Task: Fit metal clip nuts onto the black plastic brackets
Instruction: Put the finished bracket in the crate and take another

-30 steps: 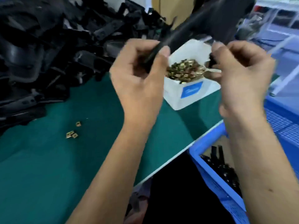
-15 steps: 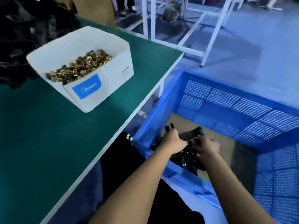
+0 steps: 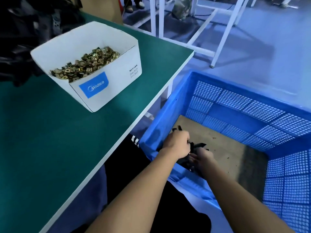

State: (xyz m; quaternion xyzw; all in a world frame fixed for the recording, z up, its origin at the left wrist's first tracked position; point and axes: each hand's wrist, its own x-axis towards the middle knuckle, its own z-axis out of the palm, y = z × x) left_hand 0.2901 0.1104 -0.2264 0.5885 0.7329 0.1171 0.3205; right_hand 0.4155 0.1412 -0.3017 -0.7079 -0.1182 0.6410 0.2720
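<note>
Both hands reach down into the blue crate (image 3: 252, 101) beside the table: the left hand (image 3: 178, 144) is curled around a black bracket (image 3: 199, 145) whose long axis points away to the right, and the right hand (image 3: 204, 158) grips black pieces of the small pile (image 3: 186, 163) just below it. The crate has perforated plastic walls and a flat brown cardboard floor (image 3: 223, 148). On the green table (image 3: 50, 148) a white card box (image 3: 107, 91) holds brassy clip nuts (image 3: 85, 64), with a dark heap of brackets (image 3: 25, 31) behind it.

Box (image 3: 107, 91) on table (image 3: 50, 148), crate (image 3: 252, 98) right.
</note>
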